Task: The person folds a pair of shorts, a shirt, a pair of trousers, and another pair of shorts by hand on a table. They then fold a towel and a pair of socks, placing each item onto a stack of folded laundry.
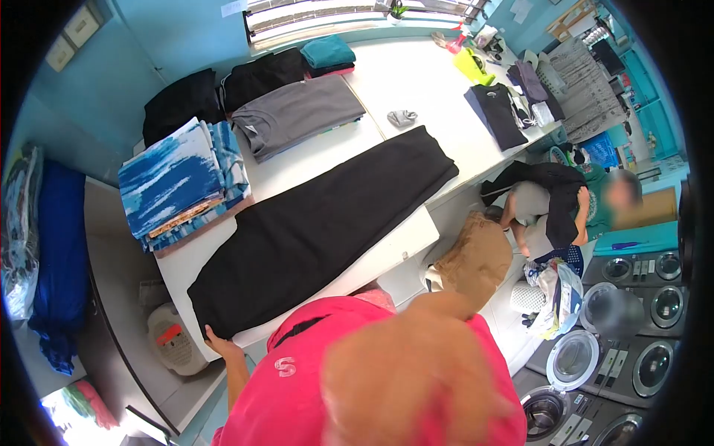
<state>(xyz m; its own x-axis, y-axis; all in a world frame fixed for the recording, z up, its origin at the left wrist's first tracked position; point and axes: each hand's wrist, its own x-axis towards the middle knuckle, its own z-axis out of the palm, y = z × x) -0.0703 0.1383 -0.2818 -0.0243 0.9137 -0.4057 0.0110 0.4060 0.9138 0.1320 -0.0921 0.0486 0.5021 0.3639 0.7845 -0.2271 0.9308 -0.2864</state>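
Note:
A pair of black trousers [320, 212], folded lengthwise, lies flat and slanting across the white table [405, 241]. My left hand [221, 344] pinches the near left corner of the trousers at the table's edge. Close to the camera, my right hand [416, 372] is raised in front of my pink shirt [297, 357]. It is large and blurred, so its fingers cannot be made out. Behind the trousers lies a folded grey T-shirt [297, 115]. A small grey bundle [402, 118] rests beyond their far end.
Blue-and-white folded fabric [175, 175] is stacked at left, near black folded clothes [182, 104] and a teal garment [329, 51]. Dark clothes [500, 115] lie at right. A person [587, 201] sits there holding black cloth, near washing machines [573, 360] and a brown sack-like cloth [476, 256].

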